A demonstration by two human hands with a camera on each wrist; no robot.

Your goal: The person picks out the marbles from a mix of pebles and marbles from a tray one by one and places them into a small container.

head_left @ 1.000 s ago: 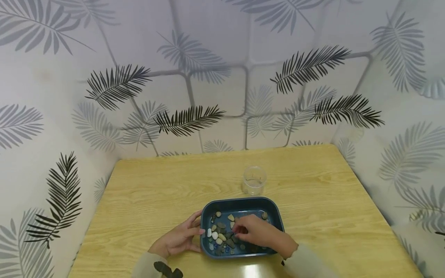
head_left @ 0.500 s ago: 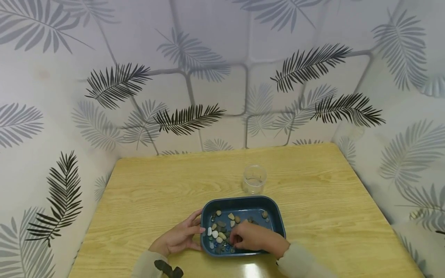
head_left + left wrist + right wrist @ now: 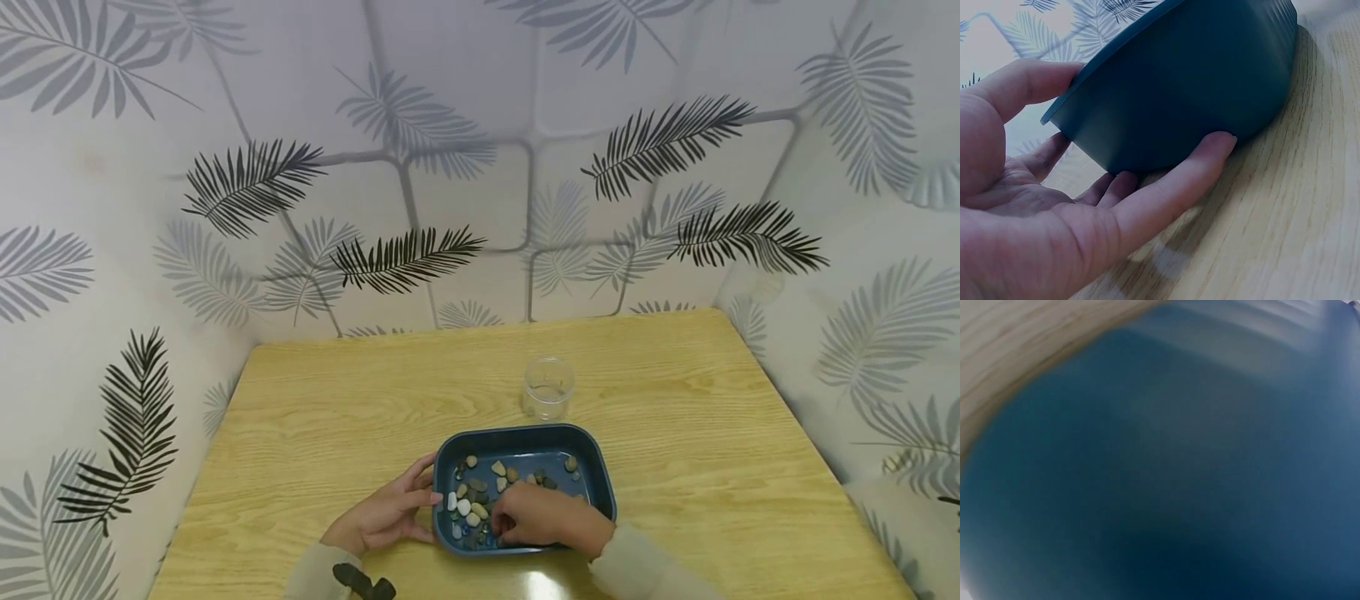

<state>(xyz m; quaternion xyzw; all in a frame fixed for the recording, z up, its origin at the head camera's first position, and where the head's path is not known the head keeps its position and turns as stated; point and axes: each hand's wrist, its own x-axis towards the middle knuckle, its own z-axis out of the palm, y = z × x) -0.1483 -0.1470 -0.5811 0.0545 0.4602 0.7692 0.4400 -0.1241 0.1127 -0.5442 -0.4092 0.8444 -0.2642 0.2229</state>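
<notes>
A dark blue rectangular tub (image 3: pixel 525 438) stands on the table with pebbles and glass beads in it. White pebbles (image 3: pixel 463 507) lie in its left part among tan and grey ones. My left hand (image 3: pixel 382 510) rests on the tub's left side; in the left wrist view one fingertip touches the rim and a long straight digit presses the outer wall (image 3: pixel 1172 94). My right hand (image 3: pixel 528 512) reaches down inside the tub, fingers bent among the stones near the front wall. I cannot tell what its fingertips hold. Close blue wall (image 3: pixel 1160 475) fills most of the blurred right wrist view.
A clear plastic cup (image 3: pixel 548 390) stands just behind the tub. The wood-grain table (image 3: pixel 360 400) reaches back to walls covered in leaf-patterned paper. A dark strap-like band (image 3: pixel 362 581) is on the left sleeve.
My right hand has moved left and toward the tub's front, uncovering several stones in the middle and right. The left hand and the tub stay where they were.
</notes>
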